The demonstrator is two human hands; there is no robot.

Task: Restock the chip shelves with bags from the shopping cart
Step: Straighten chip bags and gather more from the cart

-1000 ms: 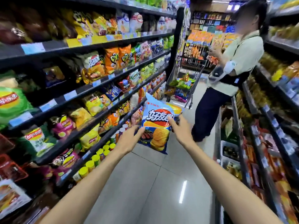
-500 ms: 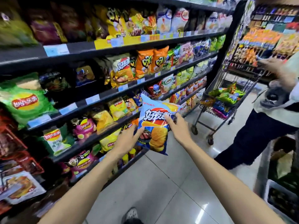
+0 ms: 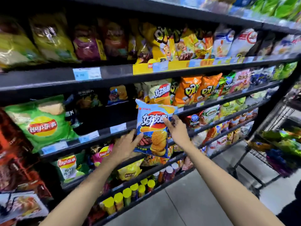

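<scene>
A tall black chip shelf [image 3: 117, 74] fills the aisle at left, its tiers crowded with snack bags, a big green bag [image 3: 42, 121] on the middle tier and yellow-capped canisters [image 3: 130, 194] along the bottom one. At far right stands the wire shopping cart [image 3: 268, 149], bags heaped inside. In front of the middle tier, a blue chip bag [image 3: 154, 128] is held upright between both hands, just beside a dark gap in the row and below a white bag of the same brand [image 3: 160, 93]. The left hand [image 3: 126, 146] cups the lower left edge with fingers curled behind it; the right hand [image 3: 176, 129] pinches the right edge, thumb across the front. The bag looks air-puffed and light, its glossy film probably slippery, its contents likely to crush under a squeeze. Holding it by the side seams, as here, seems the safer grip; it would probably slide in bottom edge first.
</scene>
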